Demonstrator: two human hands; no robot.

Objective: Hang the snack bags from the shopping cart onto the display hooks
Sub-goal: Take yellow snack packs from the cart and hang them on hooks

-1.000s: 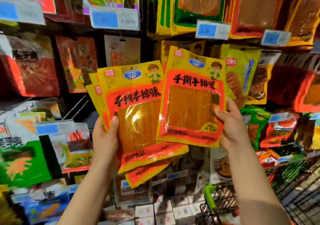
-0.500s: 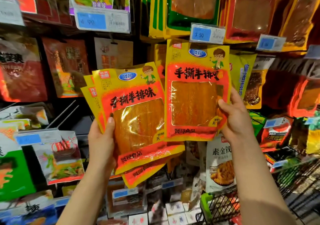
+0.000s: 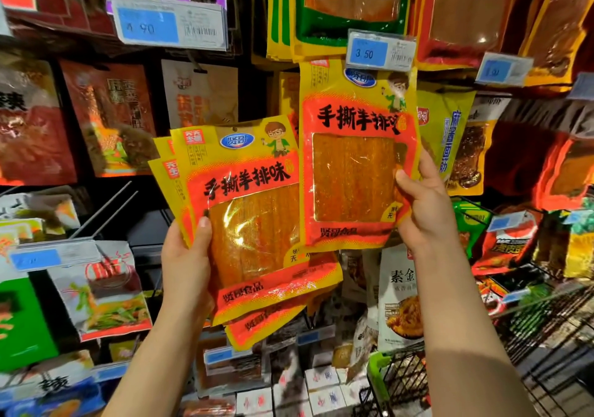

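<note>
My left hand (image 3: pixel 184 265) grips a fanned stack of yellow-and-orange snack bags (image 3: pixel 254 223) by its lower left edge, thumb on the front. My right hand (image 3: pixel 424 210) holds a single matching snack bag (image 3: pixel 353 165) upright by its right edge. That bag's top reaches the 3.50 price tag (image 3: pixel 381 50) at the end of a display hook, and the tag covers its top right corner. The hook itself is hidden behind the tag. More bags of the same yellow kind hang behind it.
Two bare metal hooks (image 3: pixel 106 207) jut out at the left. Hanging snack bags fill the wall on all sides, with a 4.90 price tag (image 3: pixel 170 25) at the upper left. The wire shopping cart (image 3: pixel 530 336) with its green corner stands at the lower right.
My right hand has lifted the single bag up and slightly right, from beside the stack to the 3.50 tag. The left hand and its stack have stayed nearly still.
</note>
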